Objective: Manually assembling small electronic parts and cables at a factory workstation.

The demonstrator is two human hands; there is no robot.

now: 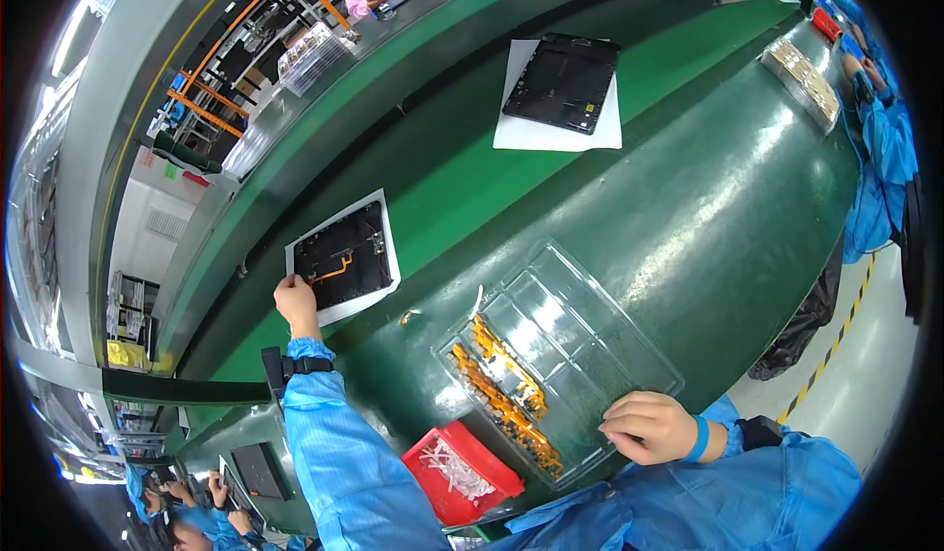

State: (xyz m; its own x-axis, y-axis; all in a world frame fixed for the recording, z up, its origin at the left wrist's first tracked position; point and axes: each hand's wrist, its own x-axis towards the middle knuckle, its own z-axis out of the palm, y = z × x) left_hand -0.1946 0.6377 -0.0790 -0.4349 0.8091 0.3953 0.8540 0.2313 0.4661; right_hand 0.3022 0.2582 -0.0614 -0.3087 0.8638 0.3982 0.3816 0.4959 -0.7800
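Observation:
At the left, my left hand (296,302) has its fingers closed at the near left edge of a black tablet back cover (366,266), which carries an orange flex cable (332,269) and lies on a white sheet (389,241). My right hand (651,427) rests by the near right corner of a clear plastic tray (590,325), fingers loosely bent and nothing seen in them. Several orange flex cables (506,408) lie in rows in the tray's left part. A red bin (418,472) of white strips (454,467) stands close to my left forearm.
Farther along the green belt (442,207), another black cover (563,81) lies on a white sheet. A small orange piece (408,317) sits left of the tray. A stack of trays (801,84) stands far right, beside a co-worker's blue sleeve (885,138). Other people work far back and lower left.

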